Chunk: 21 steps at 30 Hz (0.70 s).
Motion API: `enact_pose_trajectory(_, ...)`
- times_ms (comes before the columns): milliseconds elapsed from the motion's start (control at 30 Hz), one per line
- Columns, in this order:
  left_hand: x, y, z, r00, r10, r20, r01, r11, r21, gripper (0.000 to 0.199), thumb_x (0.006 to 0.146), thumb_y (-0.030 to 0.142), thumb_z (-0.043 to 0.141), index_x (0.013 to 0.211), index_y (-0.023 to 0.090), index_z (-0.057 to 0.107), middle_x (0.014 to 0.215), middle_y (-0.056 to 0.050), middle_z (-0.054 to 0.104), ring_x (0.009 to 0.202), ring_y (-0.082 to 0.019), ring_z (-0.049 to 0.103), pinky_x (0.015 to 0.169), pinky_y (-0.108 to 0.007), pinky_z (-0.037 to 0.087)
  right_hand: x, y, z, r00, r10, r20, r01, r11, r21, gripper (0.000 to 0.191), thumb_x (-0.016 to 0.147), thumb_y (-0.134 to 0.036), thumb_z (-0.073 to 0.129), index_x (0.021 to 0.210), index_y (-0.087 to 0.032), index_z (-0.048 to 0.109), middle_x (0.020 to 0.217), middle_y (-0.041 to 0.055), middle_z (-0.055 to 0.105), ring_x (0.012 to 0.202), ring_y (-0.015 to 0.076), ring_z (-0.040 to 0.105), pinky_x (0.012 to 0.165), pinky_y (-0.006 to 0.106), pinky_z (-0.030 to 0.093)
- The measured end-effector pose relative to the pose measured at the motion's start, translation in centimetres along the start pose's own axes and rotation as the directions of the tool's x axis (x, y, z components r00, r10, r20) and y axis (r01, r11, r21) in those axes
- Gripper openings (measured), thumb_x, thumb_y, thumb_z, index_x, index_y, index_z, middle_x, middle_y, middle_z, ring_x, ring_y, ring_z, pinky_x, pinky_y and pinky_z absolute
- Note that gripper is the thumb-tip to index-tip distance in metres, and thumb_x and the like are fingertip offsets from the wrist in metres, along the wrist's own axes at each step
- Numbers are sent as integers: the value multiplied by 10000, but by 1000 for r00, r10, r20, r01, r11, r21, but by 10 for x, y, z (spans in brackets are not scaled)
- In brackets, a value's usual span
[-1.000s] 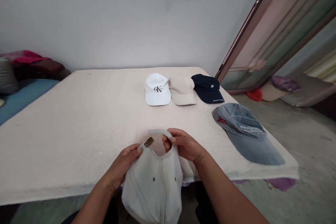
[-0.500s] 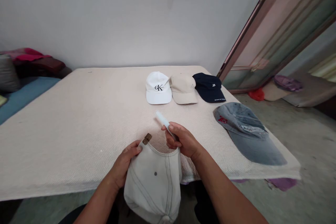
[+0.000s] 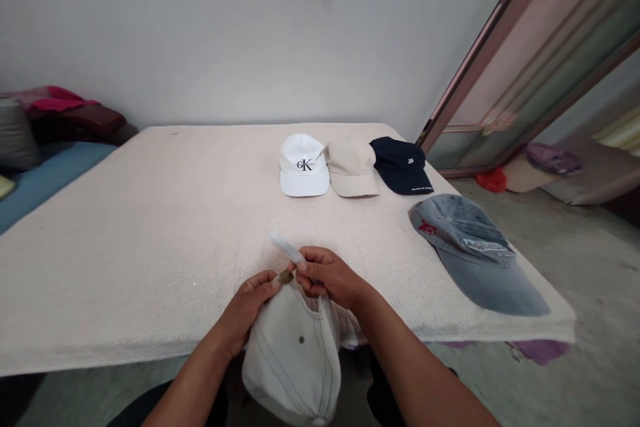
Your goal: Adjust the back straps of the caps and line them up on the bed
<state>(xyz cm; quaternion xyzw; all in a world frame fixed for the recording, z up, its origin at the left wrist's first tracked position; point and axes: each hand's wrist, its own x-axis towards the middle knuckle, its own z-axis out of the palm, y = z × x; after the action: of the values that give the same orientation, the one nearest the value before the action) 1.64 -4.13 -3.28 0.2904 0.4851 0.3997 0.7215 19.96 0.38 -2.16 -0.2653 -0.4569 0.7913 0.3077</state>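
A pale off-white baseball cap [image 3: 295, 353] hangs at the table's front edge, its back opening turned up toward the far side. My left hand [image 3: 253, 303] grips the cap's rim right beside a brass-coloured buckle [image 3: 285, 277]. Pinched in my right hand [image 3: 327, 273] is the cap's light adjustment strap [image 3: 286, 246], whose free end points up and left above the buckle. The right fingers are close to the buckle; whether they touch it cannot be made out. Where the strap joins the cap is partly hidden by the right hand.
In a row at the back of the cloth-covered table [image 3: 150, 233] sit a white cap [image 3: 304, 167], a beige cap [image 3: 351, 167] and a navy cap [image 3: 401, 165]. A grey-blue cap [image 3: 475, 253] lies at the right edge. Behind stands a wall [image 3: 225, 47].
My right hand has moved left and slightly down with the strap, bringing it close to the buckle. The back opening has narrowed, and the left hand has shifted a little right.
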Motion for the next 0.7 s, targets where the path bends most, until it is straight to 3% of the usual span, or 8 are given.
enact_pose_trajectory(100,0,0,1,1000,-7,18,7,1000,-9,185,716,286,693,849,159,682,787,-47,690,688,-164,600,672,-257,440,-2,0,1,999,-4,40,5,1000,-9,182,832,-313,548,839,-135,583,595,-43,482,417,31,291,418,196,233)
enact_pose_trajectory(267,-2,0,2,1000,6,24,-5,1000,-22,187,721,284,692,859,160,675,771,-43,687,644,-147,592,634,-248,442,-7,-2,-8,998,-53,-24,53,998,-13,252,872,-354,481,856,-126,589,519,-62,423,387,35,273,409,204,192)
enact_pose_trajectory(433,-3,-1,-3,1000,18,26,-16,997,-80,217,738,286,668,909,153,663,788,-45,671,646,-153,595,610,-259,458,-10,-8,-23,991,-96,-94,104,991,84,139,802,-215,529,882,-121,593,661,-12,509,451,39,382,452,209,242)
enact_pose_trajectory(567,-4,-4,-5,1000,-5,0,5,991,-131,268,718,245,679,971,161,650,836,-48,668,690,-164,606,650,-276,475,-12,-10,-25,993,-84,-77,93,988,125,123,822,-229,509,862,-133,575,593,-46,449,405,24,268,424,204,188)
enact_pose_trajectory(700,-4,-3,-4,997,22,73,-13,991,-131,234,744,251,647,959,157,655,824,-48,659,706,-167,599,679,-283,472,-12,-9,-20,998,-43,-41,45,997,55,218,867,-342,503,835,-136,568,504,-73,384,389,31,238,406,201,170)
